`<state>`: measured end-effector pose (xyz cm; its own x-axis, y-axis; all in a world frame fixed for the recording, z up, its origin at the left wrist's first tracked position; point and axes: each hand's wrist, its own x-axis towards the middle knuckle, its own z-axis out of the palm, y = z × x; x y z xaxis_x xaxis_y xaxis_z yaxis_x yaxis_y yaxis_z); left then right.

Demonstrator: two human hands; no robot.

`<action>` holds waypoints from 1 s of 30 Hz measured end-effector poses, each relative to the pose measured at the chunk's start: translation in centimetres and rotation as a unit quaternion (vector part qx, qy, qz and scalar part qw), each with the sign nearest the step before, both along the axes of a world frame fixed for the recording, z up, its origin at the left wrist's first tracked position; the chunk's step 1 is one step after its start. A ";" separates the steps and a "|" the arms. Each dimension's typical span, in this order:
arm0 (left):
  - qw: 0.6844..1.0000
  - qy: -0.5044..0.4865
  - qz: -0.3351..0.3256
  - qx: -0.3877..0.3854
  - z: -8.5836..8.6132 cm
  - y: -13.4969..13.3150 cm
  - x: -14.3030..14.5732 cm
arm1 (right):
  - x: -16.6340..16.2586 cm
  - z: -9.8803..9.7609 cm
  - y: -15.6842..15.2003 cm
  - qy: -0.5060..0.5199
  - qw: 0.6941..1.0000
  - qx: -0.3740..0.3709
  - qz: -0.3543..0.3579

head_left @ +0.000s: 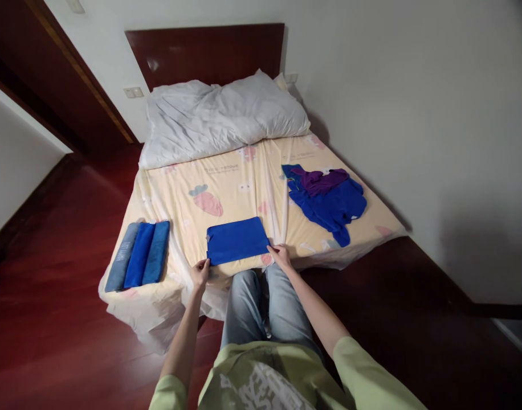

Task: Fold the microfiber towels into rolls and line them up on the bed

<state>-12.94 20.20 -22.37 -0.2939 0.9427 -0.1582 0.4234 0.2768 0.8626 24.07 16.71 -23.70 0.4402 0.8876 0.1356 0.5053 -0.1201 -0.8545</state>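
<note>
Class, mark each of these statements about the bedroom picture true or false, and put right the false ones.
1. The left hand and the right hand each hold a near corner of the flat blue cloth. True.
2. The three folded towels lie to the right of that cloth. False: they lie to its left, near the bed's side edge.
3. A purple cloth lies on top of the loose blue pile. True.
4. The pillows are red. False: they are white.
5. The flat blue cloth touches the loose blue pile. False: bare sheet lies between them.
</note>
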 end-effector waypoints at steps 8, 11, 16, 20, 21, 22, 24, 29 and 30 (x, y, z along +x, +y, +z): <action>0.999 0.024 0.018 -0.012 0.6 0.0 0.5 | -0.1 1.2 0.2 -0.015 0.999 -0.051 -0.009; 0.996 0.087 0.001 0.036 0.7 -0.4 0.3 | -0.6 2.3 -0.3 -0.057 0.997 -0.038 -0.027; 0.923 0.230 -0.194 0.238 2.2 -1.2 0.6 | -1.5 4.1 -1.8 -0.216 0.972 0.038 0.090; 0.856 0.297 -0.350 0.238 2.4 -0.7 1.4 | -1.7 4.3 -1.8 -0.297 0.923 0.017 0.243; 0.849 0.316 -0.358 0.226 2.2 -0.5 1.5 | -1.8 4.2 -1.6 -0.305 0.918 0.004 0.251; 0.843 0.335 -0.362 0.215 2.0 -0.2 1.6 | -1.8 4.1 -1.3 -0.312 0.915 -0.011 0.254; 0.833 0.364 -0.365 0.201 1.4 0.2 1.7 | -1.8 4.0 -0.6 -0.321 0.912 -0.040 0.254; 0.826 0.403 -0.342 0.195 0.9 0.7 1.9 | -1.7 4.0 0.7 -0.316 0.917 -0.087 0.227; 0.827 0.405 -0.339 0.193 0.9 0.7 1.9 | -1.7 3.9 0.8 -0.309 0.921 -0.089 0.220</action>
